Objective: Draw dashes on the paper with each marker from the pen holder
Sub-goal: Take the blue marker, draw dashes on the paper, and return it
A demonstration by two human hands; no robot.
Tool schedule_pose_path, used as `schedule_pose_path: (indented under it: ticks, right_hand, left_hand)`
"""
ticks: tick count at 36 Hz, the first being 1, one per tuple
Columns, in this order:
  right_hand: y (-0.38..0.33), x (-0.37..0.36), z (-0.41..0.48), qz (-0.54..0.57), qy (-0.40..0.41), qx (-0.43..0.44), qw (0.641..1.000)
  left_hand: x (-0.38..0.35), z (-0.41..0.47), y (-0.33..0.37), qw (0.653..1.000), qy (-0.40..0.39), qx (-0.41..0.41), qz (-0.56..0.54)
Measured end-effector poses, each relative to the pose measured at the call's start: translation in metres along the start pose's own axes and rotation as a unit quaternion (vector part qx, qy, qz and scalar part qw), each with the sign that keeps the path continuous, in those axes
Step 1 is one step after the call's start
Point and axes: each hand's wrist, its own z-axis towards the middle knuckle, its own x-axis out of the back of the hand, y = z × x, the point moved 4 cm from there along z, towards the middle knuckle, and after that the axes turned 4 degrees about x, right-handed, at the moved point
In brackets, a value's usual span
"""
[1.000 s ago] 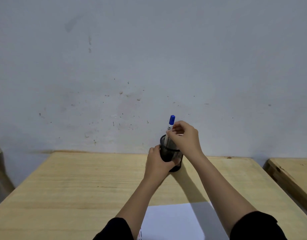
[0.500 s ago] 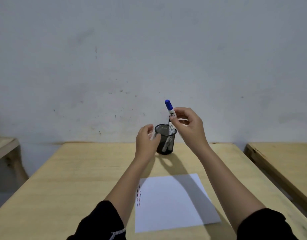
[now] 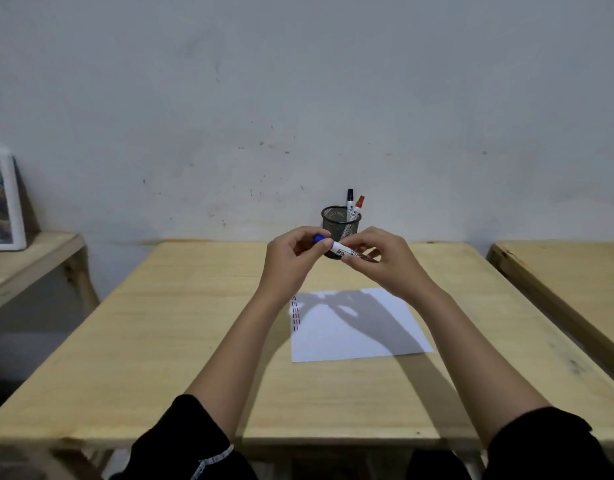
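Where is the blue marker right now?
In the head view, the blue marker is held level between both hands, just in front of the pen holder.

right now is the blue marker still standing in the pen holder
No, the blue marker is held level between the left hand and right hand, in front of the pen holder.

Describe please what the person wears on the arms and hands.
Both hands, the left hand and the right hand, are bare: no gloves, rings or watch show. The forearms are bare too. Black sleeves are pushed up near the elbows; the left sleeve carries a thin white stitched line, the right sleeve is plain black.
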Motion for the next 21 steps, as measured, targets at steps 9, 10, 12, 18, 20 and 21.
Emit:
schedule_pose_path:
  ticks: [9,10,12,18,20,21]
  right_hand:
    - [0.004,0.016,-0.014,0.165,0.083,-0.053,0.981]
    - [0.003,0.016,-0.015,0.190,0.106,-0.051,0.975]
    - [0.002,0.012,-0.019,0.248,0.151,-0.048,0.956]
    - [0.007,-0.010,-0.031,0.395,0.236,-0.062,0.886]
    - [0.008,-0.018,-0.032,0.452,0.249,-0.075,0.853]
    - [0.008,-0.021,-0.032,0.472,0.253,-0.081,0.841]
  left_hand:
    - [0.020,-0.014,-0.002,0.996,0.024,0.038,-0.081]
    - [0.020,-0.015,-0.003,0.995,0.023,0.040,-0.086]
    - [0.020,-0.017,-0.004,0.994,0.022,0.043,-0.096]
    - [0.018,-0.017,-0.009,0.990,0.021,0.048,-0.132]
    - [0.016,-0.018,-0.012,0.989,0.015,0.049,-0.140]
    - [0.016,-0.018,-0.013,0.988,0.011,0.051,-0.147]
